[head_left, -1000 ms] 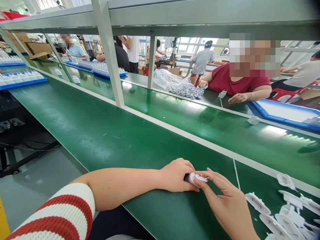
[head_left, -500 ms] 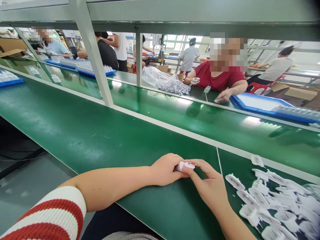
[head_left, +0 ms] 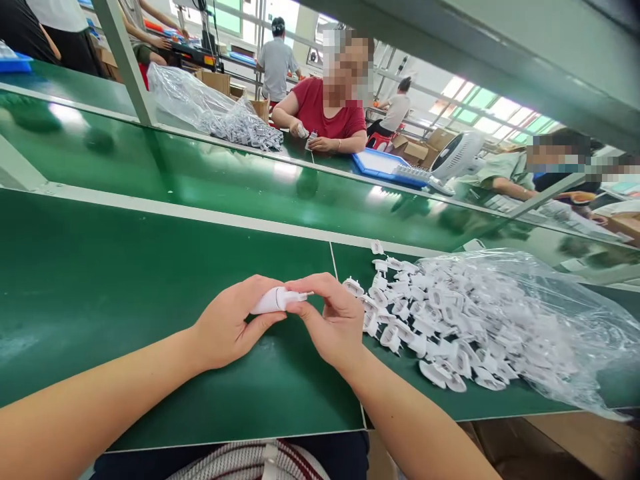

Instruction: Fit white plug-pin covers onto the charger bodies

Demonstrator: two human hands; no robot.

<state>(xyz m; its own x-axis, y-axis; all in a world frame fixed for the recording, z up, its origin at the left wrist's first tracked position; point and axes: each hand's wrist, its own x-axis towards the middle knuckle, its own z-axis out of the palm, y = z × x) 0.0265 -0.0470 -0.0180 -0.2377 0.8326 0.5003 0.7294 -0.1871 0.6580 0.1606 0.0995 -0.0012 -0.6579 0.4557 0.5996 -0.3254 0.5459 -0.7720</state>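
One white plastic piece (head_left: 267,301) is held over the green tabletop (head_left: 125,267), toward seven o'clock from the view's centre. The left hand (head_left: 227,323) has its fingers closed around the nine-o'clock end; the right hand (head_left: 334,319) pinches the three-o'clock end, where a thin prong (head_left: 308,294) shows. At three o'clock, white parts (head_left: 445,313) lie heaped, partly within a clear bag (head_left: 595,333); at twelve, a co-worker (head_left: 320,110) wears red.
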